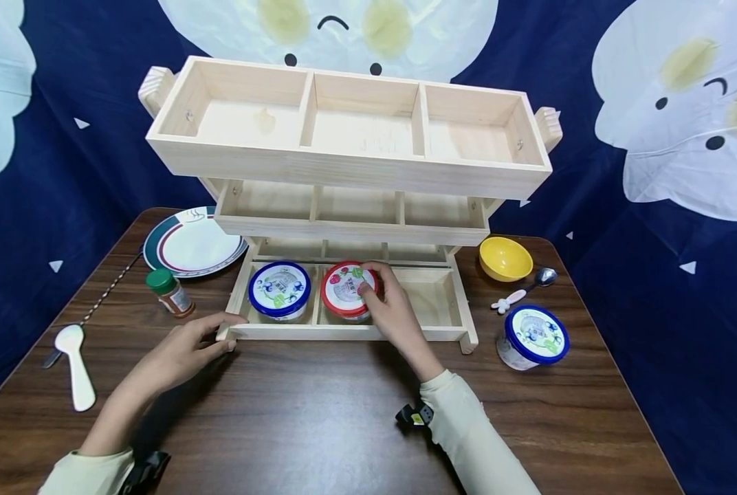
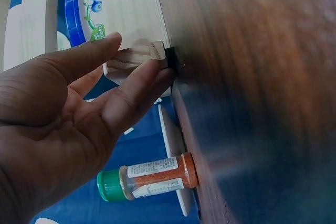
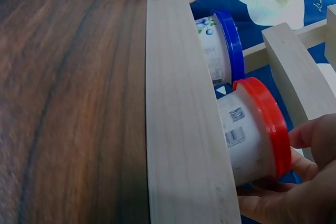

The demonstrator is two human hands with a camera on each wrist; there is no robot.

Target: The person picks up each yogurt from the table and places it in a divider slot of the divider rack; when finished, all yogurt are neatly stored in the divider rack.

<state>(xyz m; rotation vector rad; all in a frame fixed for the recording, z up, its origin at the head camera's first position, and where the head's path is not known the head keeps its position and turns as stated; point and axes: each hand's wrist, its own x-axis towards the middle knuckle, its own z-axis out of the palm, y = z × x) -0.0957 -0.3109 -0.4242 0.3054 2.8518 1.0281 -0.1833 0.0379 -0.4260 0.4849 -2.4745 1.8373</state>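
Observation:
A three-tier wooden storage rack (image 1: 344, 165) stands on the table, its tiers divided into compartments. My right hand (image 1: 394, 313) grips a red-lidded tub (image 1: 344, 287) by its right side in the middle compartment of the bottom tier. In the right wrist view, the red-lidded tub (image 3: 252, 135) is tilted behind the front board, with fingers at its lid and lower side. A blue-lidded tub (image 1: 279, 290) sits in the left compartment. My left hand (image 1: 179, 352) holds the bottom tier's front left corner; the left wrist view has thumb and fingers around the wooden end (image 2: 134, 59).
At left are a stacked plate (image 1: 195, 240), a green-capped spice jar (image 1: 172, 294), a white spoon (image 1: 76, 364) and a long metal utensil (image 1: 111, 287). At right stand a yellow bowl (image 1: 506, 260), a bunny-handled spoon (image 1: 520, 292) and another blue-lidded tub (image 1: 534, 337).

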